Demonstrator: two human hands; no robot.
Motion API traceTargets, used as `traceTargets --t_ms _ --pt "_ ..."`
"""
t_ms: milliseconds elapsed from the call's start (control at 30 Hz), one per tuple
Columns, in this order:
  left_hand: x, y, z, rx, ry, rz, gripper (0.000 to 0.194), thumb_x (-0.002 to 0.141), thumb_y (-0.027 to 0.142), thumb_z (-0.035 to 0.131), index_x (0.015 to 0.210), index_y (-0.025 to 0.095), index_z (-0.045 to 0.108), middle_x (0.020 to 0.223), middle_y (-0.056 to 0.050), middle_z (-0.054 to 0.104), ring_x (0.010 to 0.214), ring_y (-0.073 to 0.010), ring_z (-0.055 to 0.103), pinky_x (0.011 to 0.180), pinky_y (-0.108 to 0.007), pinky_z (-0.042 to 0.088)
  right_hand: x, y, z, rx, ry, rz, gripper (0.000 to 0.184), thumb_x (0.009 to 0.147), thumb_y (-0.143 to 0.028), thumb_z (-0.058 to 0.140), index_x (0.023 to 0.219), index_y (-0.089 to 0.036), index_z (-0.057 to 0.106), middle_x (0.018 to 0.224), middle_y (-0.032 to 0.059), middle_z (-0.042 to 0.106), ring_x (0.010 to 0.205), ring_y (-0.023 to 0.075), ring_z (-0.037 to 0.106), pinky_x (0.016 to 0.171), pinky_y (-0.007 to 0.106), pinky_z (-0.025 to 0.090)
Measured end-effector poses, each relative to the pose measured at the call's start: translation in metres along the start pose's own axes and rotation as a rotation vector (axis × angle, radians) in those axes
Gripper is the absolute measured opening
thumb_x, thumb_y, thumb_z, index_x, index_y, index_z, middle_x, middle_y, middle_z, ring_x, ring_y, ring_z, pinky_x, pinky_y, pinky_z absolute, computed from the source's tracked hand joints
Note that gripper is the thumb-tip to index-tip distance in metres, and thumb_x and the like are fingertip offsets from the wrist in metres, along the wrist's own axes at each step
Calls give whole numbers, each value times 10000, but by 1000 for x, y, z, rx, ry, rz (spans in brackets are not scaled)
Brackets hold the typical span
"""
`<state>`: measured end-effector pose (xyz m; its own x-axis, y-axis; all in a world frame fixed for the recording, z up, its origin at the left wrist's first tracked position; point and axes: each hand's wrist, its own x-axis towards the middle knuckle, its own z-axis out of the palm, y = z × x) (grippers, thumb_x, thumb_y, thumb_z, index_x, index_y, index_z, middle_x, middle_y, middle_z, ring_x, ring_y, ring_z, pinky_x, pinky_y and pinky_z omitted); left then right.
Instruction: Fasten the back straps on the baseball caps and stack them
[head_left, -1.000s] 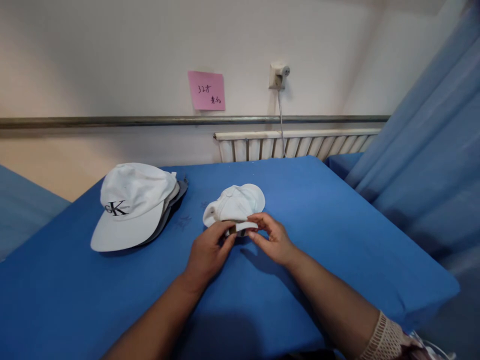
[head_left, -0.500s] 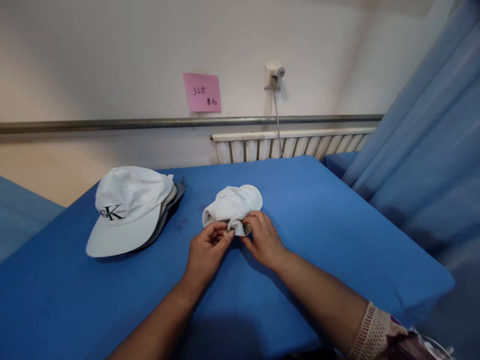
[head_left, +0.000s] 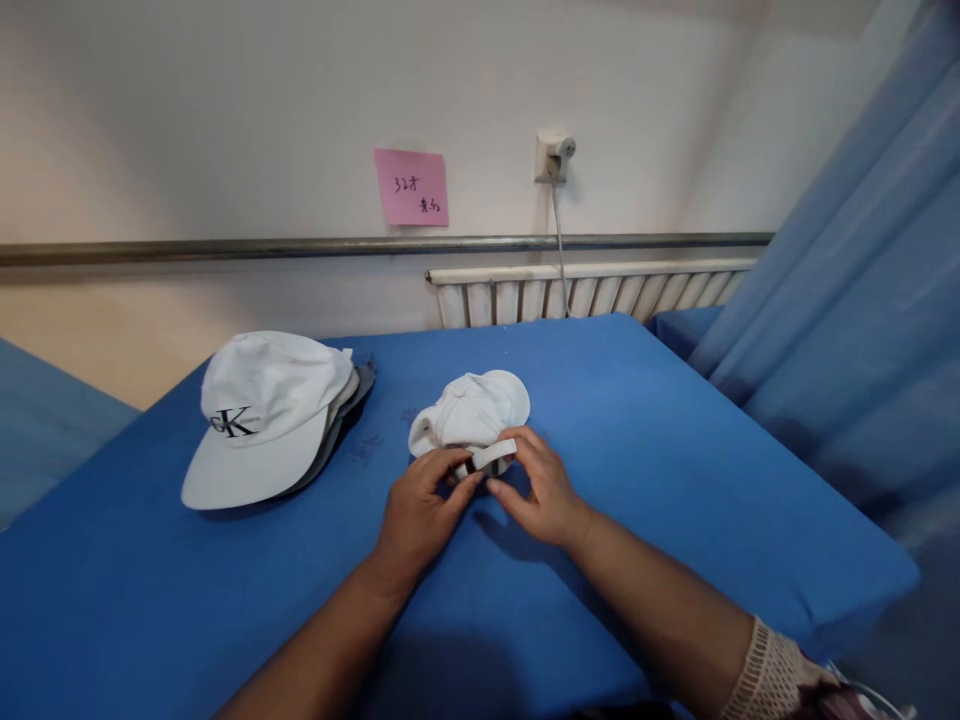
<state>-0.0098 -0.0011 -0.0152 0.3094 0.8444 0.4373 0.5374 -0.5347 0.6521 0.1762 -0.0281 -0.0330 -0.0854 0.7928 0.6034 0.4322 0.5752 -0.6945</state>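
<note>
A white baseball cap [head_left: 472, 408] lies on the blue-covered table in front of me, its brim pointing away to the far right and its back strap towards me. My left hand [head_left: 424, 505] pinches the strap near its dark buckle with thumb and fingers. The loose end of the white strap [head_left: 495, 454] sticks up towards the right. My right hand [head_left: 541, 492] is curled at the strap's right side, fingers behind the loose end and thumb lower, near the cap's edge. How firmly the right fingers grip is partly hidden.
A stack of caps, a white one with a black "CK" logo [head_left: 274, 400] on top, stands at the left of the blue table [head_left: 675, 470]. Behind are a metal rail [head_left: 300, 248], a radiator [head_left: 600, 285], a plugged-in socket [head_left: 552, 158] and a pink note [head_left: 411, 187]. Blue curtain [head_left: 847, 300] hangs right.
Half a second ago the right fingers covered the strap from above. Now the right hand has opened a little from it, and the loose strap end stands up. The left hand keeps its pinch.
</note>
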Motion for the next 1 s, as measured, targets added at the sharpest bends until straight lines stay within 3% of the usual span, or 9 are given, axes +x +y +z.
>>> traceTargets --t_ms 100,200,433,633,700,767,833,900,1000 --pt "-1 4 0 105 -57 84 205 868 352 626 1000 214 702 863 -26 714 754 -173 634 739 -302 495 -3 -2 8 294 25 199 207 853 -369 651 950 -190 614 876 24 615 749 152 560 695 279 473" --pt "-2 8 0 172 -91 86 197 870 353 615 981 214 700 873 -34 720 798 -193 645 763 -318 493 -4 1 15 469 83 395 220 893 -400 596 823 -193 624 707 -16 593 647 128 528 628 257 430" --pt "0 7 -3 190 -96 62 175 836 329 635 963 225 695 855 -24 717 784 -196 637 737 -312 479 -3 11 15 546 175 539 293 853 -442 637 690 -201 604 611 -14 594 606 138 538 624 279 411" --pt "2 2 -4 -33 -9 -150 232 803 396 678 938 212 715 730 4 666 617 -146 563 610 -270 448 -1 19 12 538 139 563 333 817 -511 677 728 -197 606 589 -34 571 546 111 507 555 248 387" --pt "3 2 -5 -145 36 -238 252 783 415 695 914 201 716 695 10 645 589 -137 540 572 -257 433 0 19 12 545 127 633 427 799 -586 670 667 -188 591 556 -28 564 493 101 491 506 239 371" --pt "4 3 -6 -214 71 -290 256 761 413 713 885 189 715 679 11 634 584 -133 531 558 -251 426 0 17 14 613 10 780 544 787 -685 624 618 -168 596 534 4 585 432 98 484 446 235 342" --pt "5 4 -6 -243 85 -298 251 751 404 719 871 184 713 672 10 634 584 -133 534 559 -250 429 -2 12 16 763 -166 932 624 782 -740 588 661 -131 648 589 57 646 419 105 518 419 229 344" --pt "4 6 -5 -237 63 -267 250 757 402 713 885 187 714 682 7 648 590 -136 550 573 -253 442 -5 6 18 986 -261 997 607 793 -705 622 804 -103 699 735 99 707 513 122 607 471 231 422" --pt "2 5 -3 -130 7 -177 244 776 395 704 925 202 721 759 -9 691 647 -152 598 644 -273 479 -7 2 22 1301 -120 1007 421 795 -508 753 956 -122 701 857 71 720 678 118 660 617 229 506"
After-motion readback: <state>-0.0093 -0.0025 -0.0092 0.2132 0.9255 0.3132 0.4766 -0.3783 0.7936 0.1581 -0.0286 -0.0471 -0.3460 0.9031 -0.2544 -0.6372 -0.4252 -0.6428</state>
